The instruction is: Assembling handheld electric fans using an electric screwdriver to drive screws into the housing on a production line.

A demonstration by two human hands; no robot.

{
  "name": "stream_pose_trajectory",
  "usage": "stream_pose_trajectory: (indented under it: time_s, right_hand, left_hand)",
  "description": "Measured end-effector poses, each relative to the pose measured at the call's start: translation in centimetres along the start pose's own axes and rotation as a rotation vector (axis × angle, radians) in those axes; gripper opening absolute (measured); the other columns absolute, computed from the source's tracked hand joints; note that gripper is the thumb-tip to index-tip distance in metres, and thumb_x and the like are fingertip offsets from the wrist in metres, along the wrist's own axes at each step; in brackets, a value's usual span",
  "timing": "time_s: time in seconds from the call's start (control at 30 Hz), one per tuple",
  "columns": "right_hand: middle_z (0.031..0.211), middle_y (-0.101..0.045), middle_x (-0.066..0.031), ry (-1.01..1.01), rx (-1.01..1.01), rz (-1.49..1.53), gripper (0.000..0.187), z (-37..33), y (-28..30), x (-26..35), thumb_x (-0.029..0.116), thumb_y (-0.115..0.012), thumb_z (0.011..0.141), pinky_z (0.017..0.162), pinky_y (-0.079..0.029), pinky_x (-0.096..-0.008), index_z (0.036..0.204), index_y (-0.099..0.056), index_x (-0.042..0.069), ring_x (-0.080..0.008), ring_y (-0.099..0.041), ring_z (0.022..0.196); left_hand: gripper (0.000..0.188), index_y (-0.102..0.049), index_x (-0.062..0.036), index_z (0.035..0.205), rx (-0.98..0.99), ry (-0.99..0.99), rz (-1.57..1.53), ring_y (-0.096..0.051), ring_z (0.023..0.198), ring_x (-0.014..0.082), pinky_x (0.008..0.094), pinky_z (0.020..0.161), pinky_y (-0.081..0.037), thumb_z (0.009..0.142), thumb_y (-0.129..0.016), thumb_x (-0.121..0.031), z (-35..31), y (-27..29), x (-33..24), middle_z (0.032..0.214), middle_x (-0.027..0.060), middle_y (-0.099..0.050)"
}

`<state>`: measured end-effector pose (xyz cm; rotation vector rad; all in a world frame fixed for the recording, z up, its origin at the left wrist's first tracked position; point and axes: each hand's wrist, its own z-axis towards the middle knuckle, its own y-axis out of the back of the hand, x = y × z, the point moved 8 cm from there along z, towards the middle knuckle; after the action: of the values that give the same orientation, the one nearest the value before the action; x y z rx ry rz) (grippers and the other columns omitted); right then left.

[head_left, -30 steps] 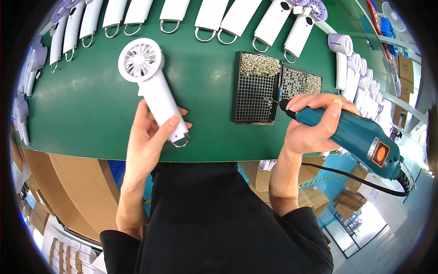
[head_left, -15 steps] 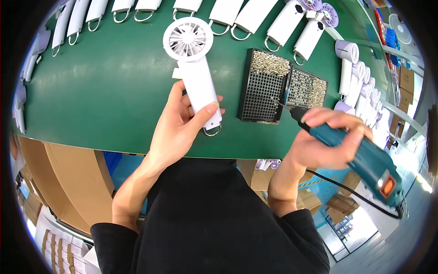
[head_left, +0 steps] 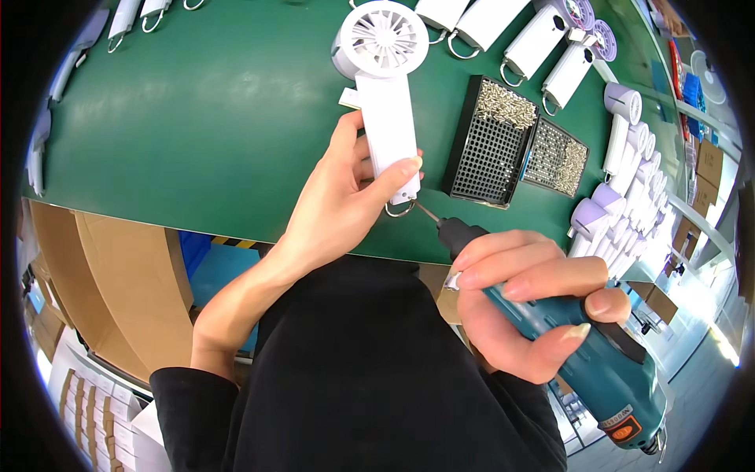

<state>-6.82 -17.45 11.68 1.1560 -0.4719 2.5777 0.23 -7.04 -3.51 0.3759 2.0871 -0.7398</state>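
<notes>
My left hand (head_left: 350, 185) is closed round the handle of a white handheld fan (head_left: 387, 118), its thumb pressed on the handle's lower end. The round fan head points away from me, and a metal ring (head_left: 399, 209) hangs at the near end. A teal electric screwdriver (head_left: 566, 330) lies in the grip of my right hand (head_left: 535, 299). Its thin bit reaches to the handle's near end, close by the ring; whether a screw sits on the tip is too small to tell. Right of the fan stands a black screw tray (head_left: 489, 153) with small screws heaped at its far end.
A second, smaller screw tray (head_left: 555, 157) adjoins the first. More white fans (head_left: 535, 49) line the table's far edge, and several others (head_left: 625, 157) are piled at the right. The green table (head_left: 197, 134) ends just before my body. Cardboard boxes (head_left: 126, 283) stand below at the left.
The screwdriver's bit has gone from the screw tray to the near end of the fan handle. In the picture, the fan and left hand now appear farther right.
</notes>
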Motion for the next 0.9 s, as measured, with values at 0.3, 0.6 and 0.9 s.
stream_pose_trajectory:
  time_s: [0.3,0.6,0.9]
  right_hand:
    - [0.083,-0.051,-0.018,-0.068,0.056,-0.074,0.028,-1.0,-0.9,-1.1,0.02,-0.041,0.097,0.043,-0.049,-0.0417,0.118,-0.032,0.002,-0.029,-0.054,0.049]
    - [0.078,-0.053,-0.0162,-0.096,0.125,-0.112,0.029,-1.0,-1.4,-1.8,0.026,-0.049,0.097,0.043,-0.051,-0.0396,0.103,-0.03,0.005,-0.0286,-0.057,0.049]
    - [0.074,-0.048,-0.0118,0.092,-0.1,-0.042,0.038,0.3,0.9,1.7,0.034,-0.036,0.098,0.034,-0.044,-0.0347,0.12,-0.037,0.003,-0.0234,-0.047,0.039]
  left_hand:
    - [0.048,-0.029,0.0014,0.132,0.013,0.021,0.025,-0.066,0.098,0.022,0.0318,0.082,-0.053,0.094,-0.058,-0.009,-0.1,-0.2,-0.2,0.112,0.0169,-0.062]
    - [0.048,-0.029,0.0009,0.132,0.033,0.012,0.042,-0.066,0.098,0.022,0.0319,0.082,-0.053,0.094,-0.057,-0.008,0.0,-0.2,-0.4,0.112,0.0166,-0.062]
    - [0.036,-0.034,0.001,0.116,-0.135,-0.142,-0.027,-0.063,0.099,0.0191,0.0311,0.079,-0.052,0.09,-0.059,-0.001,-1.4,0.9,-0.9,0.114,0.0165,-0.061]
